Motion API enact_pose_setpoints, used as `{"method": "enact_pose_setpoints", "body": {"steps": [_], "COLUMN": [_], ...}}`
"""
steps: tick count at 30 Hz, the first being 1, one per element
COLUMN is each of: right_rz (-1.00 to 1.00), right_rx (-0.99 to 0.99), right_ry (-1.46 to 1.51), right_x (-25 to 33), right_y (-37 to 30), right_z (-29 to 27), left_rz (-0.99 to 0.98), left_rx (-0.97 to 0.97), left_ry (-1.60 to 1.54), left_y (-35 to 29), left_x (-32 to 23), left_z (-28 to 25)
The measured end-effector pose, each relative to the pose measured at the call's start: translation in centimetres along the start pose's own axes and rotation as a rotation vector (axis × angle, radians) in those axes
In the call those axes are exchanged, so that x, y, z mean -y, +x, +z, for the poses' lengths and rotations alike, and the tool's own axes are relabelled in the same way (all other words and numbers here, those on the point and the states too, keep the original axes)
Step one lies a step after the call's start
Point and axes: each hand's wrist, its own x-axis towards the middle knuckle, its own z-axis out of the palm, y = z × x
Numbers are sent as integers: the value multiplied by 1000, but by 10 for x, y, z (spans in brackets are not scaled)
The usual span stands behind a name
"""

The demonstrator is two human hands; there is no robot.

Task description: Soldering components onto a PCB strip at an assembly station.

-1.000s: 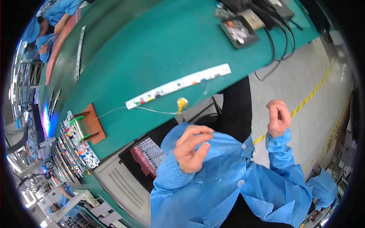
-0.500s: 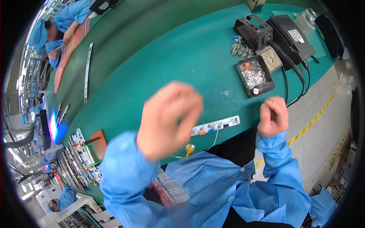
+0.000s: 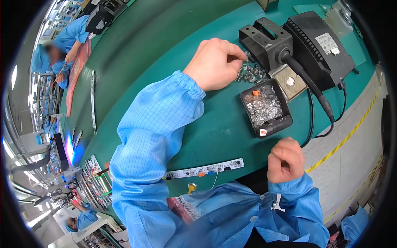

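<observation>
My left hand (image 3: 217,64) reaches across the green table, its thumb and fingertips drawn together at the edge of a loose pile of small shiny metal parts (image 3: 254,73). Whatever is between those fingertips is hidden. Near the table's right edge, my right hand (image 3: 285,161) is curled closed, and its palm does not show. A black tray (image 3: 269,131) of small clear and silvery pieces lies between the hands. Close to my body rests a narrow white circuit board strip (image 3: 204,170) with an orange and a blue connector. A white wire runs from it, and a round yellow-and-silver part (image 3: 191,188) sits beside it.
A soldering iron in a black stand (image 3: 269,41) and a black box-shaped station (image 3: 318,49) stand at back right, with cables hanging over the edge. Several stacked board strips (image 3: 93,184) lie at left. A thin strip (image 3: 93,101) lies farther off. A co-worker (image 3: 62,53) sits far left.
My left hand has moved forward and right, from above the board strip to the metal parts. My right hand remains curled near the table edge. The whole view has shifted slightly.
</observation>
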Motion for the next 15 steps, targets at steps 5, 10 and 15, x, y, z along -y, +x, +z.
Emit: {"method": "enact_pose_setpoints", "body": {"steps": [5,10,15], "right_rz": [-21,-17,-27], "right_rx": [0,101,-6], "right_ry": [62,44,36], "right_x": [-3,-1,-1], "right_y": [1,-2,0], "right_z": [1,-4,2], "left_rz": [86,76,52], "left_rx": [-26,-5,-23], "left_ry": [60,126,145], "left_y": [4,7,9], "left_x": [2,-3,-5], "left_z": [6,10,14]}}
